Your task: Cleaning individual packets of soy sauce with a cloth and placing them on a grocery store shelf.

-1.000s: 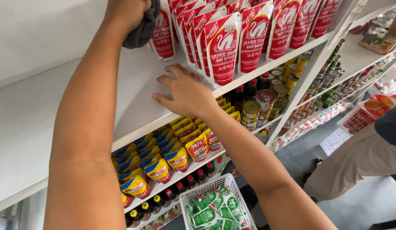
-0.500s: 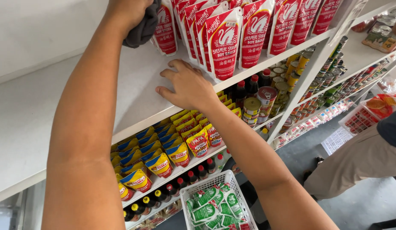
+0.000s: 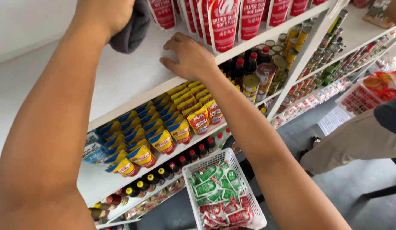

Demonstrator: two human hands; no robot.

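My left hand (image 3: 105,13) is raised at the top of the view, closed on a dark grey cloth (image 3: 132,30) that rests against the white top shelf (image 3: 125,79). My right hand (image 3: 190,56) lies flat on that same shelf near its front edge, fingers spread, just in front of a row of red-and-white sauce pouches (image 3: 223,23). The nearest pouch stands right beside my right fingers; nothing is held in that hand.
The shelf below holds yellow and blue pouches (image 3: 159,130), with dark red-capped bottles (image 3: 181,164) under them. A white basket (image 3: 249,200) of green and red packets sits low. Jars and cans (image 3: 266,76) fill the right bay. Another person's leg (image 3: 355,140) stands at right.
The view has shifted so the shelf and my hands sit higher in the picture. My right hand has slid slightly back along the shelf toward the pouches; the left still grips the cloth.
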